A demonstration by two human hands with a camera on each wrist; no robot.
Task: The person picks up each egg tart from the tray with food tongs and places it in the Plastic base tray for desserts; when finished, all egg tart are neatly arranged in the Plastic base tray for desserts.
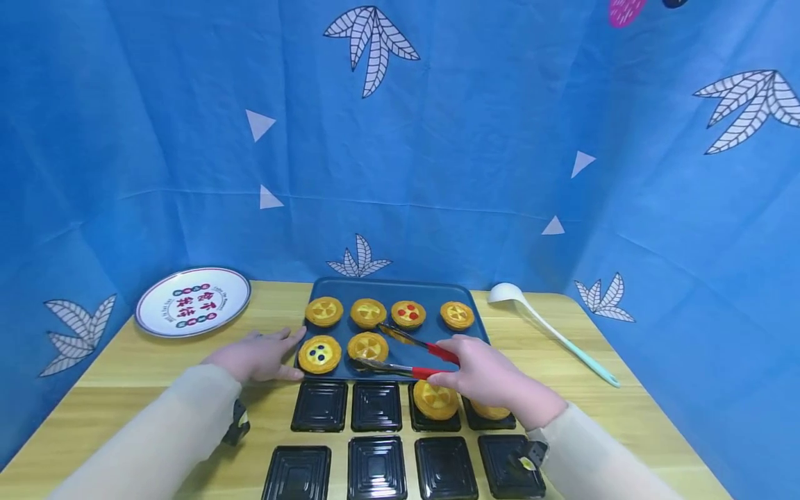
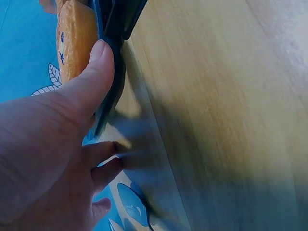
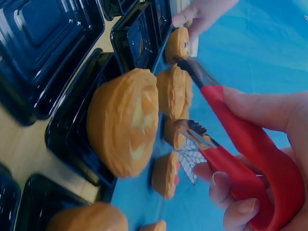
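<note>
My right hand grips red-handled tongs, their two tips spread. In the head view those tips lie to either side of a front-row egg tart on the blue baking tray. At the tray's left edge rests my left hand, its thumb on the rim in the left wrist view. Beside it is a tart with blueberry-like dots. Along the back row stand several tarts, one with red pieces. A tart sits in a black square container, and another sits partly hidden under my right forearm.
Two rows of black square containers stand in front of the tray. A white plate with red lettering is at the back left. To the right lies a white ladle with a mint handle. Blue cloth surrounds the table.
</note>
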